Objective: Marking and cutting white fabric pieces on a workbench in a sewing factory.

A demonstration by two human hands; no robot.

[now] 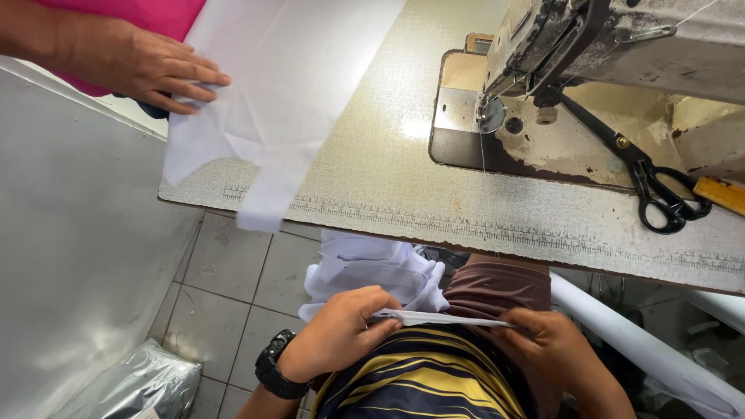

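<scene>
Fingers (382,314) of the left hand (337,334) pinch one end of a narrow white fabric strip (442,317), thumb and fingertips clamped together on it. The right hand (547,341) grips the other end, its fingers closed over the strip, so the strip runs taut and nearly level between the two hands, just above the person's striped shirt (427,380). A black wristwatch (275,365) sits on the left wrist. Just beyond the left hand, a bundle of white cloth (365,268) lies in the lap, below the counter's edge. On the counter (388,163) lies a larger white fabric piece (264,101), one tab hanging over the near edge; another person's hand (151,70) rests flat on its far corner. To the right stands a worn sewing machine (605,39), with black scissors (652,182) lying on its bed.
</scene>
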